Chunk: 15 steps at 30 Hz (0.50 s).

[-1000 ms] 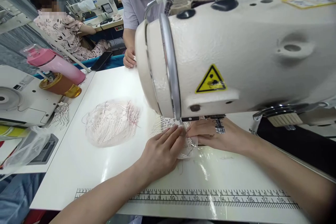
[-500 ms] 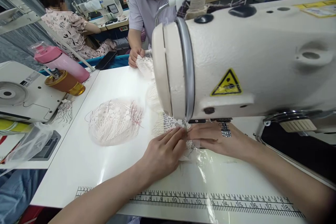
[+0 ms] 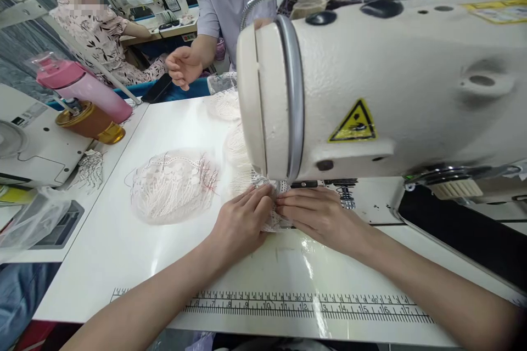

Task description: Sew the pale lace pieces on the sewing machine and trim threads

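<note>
A strip of white lace fabric (image 3: 276,223) lies below the head of a white sewing machine (image 3: 269,93). My left hand (image 3: 244,216) pinches it from the left, fingertips bent together. From the right, my right hand (image 3: 325,214) grips the same lace, its fingers pressed together and almost touching the left ones. The needle and presser foot are hidden behind the machine head and my hands. More lace (image 3: 237,156) trails away behind the head toward the far edge. To the left, an oval lace piece (image 3: 173,186) with red thread ends rests on the white table.
A ruler scale (image 3: 288,307) runs along the front edge. At left stand a pink bottle (image 3: 88,90), an amber cup (image 3: 93,123) and another machine (image 3: 37,137). Across the table, a co-worker's hand (image 3: 185,66) hangs near a black phone (image 3: 156,88).
The co-worker's hand has let go of the lace and moved left, fingers loosely curled. My two hands have drawn closer at the lace, the right one pulled back from beside the presser area.
</note>
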Motion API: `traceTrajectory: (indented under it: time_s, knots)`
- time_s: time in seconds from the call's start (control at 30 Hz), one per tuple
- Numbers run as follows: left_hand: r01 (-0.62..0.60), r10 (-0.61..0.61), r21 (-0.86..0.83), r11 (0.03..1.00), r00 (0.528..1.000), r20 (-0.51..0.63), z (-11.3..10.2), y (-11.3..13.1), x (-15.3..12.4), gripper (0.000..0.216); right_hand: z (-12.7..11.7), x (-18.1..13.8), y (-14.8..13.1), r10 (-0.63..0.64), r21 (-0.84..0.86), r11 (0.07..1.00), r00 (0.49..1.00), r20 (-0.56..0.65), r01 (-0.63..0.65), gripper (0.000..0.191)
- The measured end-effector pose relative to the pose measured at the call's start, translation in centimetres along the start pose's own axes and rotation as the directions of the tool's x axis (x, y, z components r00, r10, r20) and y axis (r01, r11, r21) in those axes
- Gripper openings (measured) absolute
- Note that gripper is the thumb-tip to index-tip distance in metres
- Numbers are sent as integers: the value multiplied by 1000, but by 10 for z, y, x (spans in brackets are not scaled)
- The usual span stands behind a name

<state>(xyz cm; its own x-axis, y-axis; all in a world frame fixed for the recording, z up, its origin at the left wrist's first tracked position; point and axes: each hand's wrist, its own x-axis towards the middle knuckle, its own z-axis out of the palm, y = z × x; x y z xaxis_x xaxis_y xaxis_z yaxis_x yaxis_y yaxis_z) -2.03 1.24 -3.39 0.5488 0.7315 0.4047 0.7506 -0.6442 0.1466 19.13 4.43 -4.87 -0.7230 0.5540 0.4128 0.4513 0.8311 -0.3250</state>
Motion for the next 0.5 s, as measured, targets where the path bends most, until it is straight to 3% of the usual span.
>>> traceTrajectory:
  time_s: [0.3,0.5]
  knots:
    - [12,-12,14,1000,1000,-15,0,0,2,40,2,3,4,-77,-83,994,991,-105,69,22]
    - [16,-16,40,999,1000,-4,2,0,2,46,-1,3,6,-67,-61,996,994,-83,62,27]
